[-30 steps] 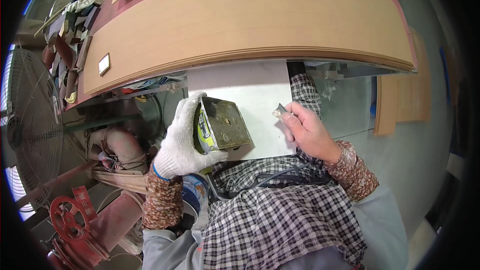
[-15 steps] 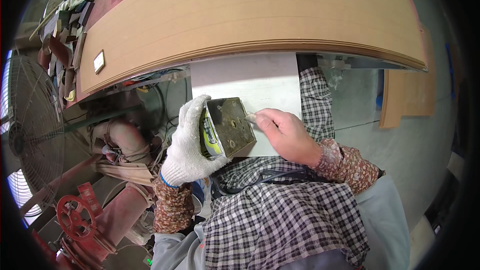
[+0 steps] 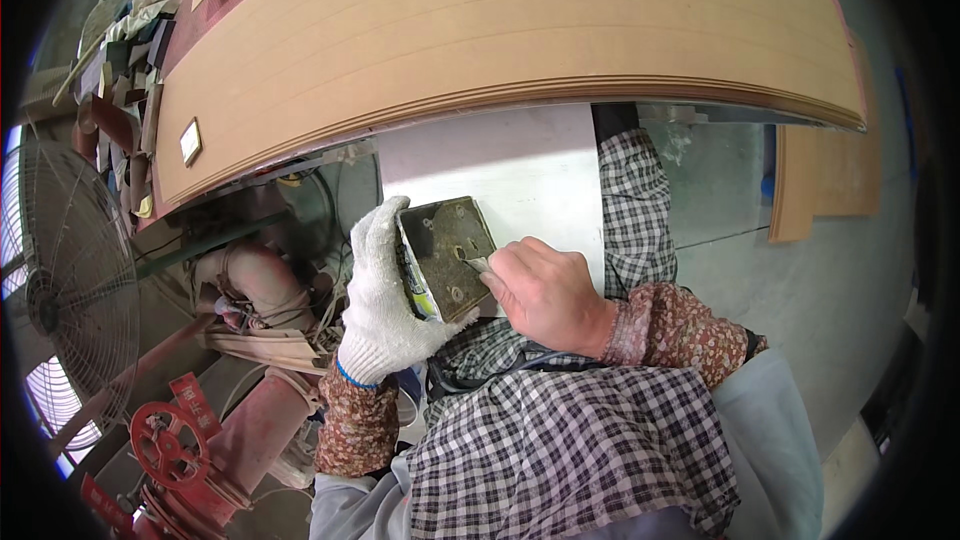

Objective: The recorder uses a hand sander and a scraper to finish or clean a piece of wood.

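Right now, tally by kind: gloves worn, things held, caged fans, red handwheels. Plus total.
White glove: 1, on the left hand
Held things: 2 (box-like tool with a dark flat face, left hand; small flat piece, bare right hand)
Caged fan: 1
Red handwheel: 1
Total: 5

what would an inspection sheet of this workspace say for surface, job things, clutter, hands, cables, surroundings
Surface: tan panels stacked; white board in front
Job's things: dark-faced tool with green side; small thin piece at its face
Clutter: scrap pile at far left
Hands: gloved left hand grips the tool; bare right hand pinches the piece
Cables: dark cable looping below panels
Surroundings: caged fan, red handwheel, left
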The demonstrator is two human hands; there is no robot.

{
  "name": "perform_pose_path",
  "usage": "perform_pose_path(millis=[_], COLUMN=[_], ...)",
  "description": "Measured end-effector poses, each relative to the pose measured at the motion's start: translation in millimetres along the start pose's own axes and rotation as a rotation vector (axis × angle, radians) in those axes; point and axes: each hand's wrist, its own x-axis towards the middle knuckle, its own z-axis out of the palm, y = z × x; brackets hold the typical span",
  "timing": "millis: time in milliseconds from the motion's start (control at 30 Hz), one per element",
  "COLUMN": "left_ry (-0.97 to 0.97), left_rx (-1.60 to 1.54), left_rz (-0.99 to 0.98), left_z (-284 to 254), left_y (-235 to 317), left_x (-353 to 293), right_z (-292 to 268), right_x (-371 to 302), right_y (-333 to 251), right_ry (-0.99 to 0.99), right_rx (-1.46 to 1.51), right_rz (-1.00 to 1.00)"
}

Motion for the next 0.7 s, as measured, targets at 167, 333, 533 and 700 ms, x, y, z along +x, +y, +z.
perform_pose_path(millis=[167,333,533,700], left_ry=[0.033,0.022,0.045,0.021], left_rx=[-0.028,-0.017,-0.033,-0.095], left_rz=[0.054,0.058,0.061,0.024], left_z=[3.9,7.0,5.9,4.8], left_y=[-10.2,-13.9,-16.5,-17.5], left_x=[-0.6,-0.5,-0.1,-1.4], right_z=[6.9,15.4,16.5,13.1], right_x=[-1.7,0.8,3.4,-2.2], right_y=[0.9,12.6,15.6,4.5], right_ry=[-0.016,-0.027,-0.025,-0.022], right_rx=[-0.008,0.062,0.196,0.269], right_rz=[-0.051,0.017,0.056,-0.029])
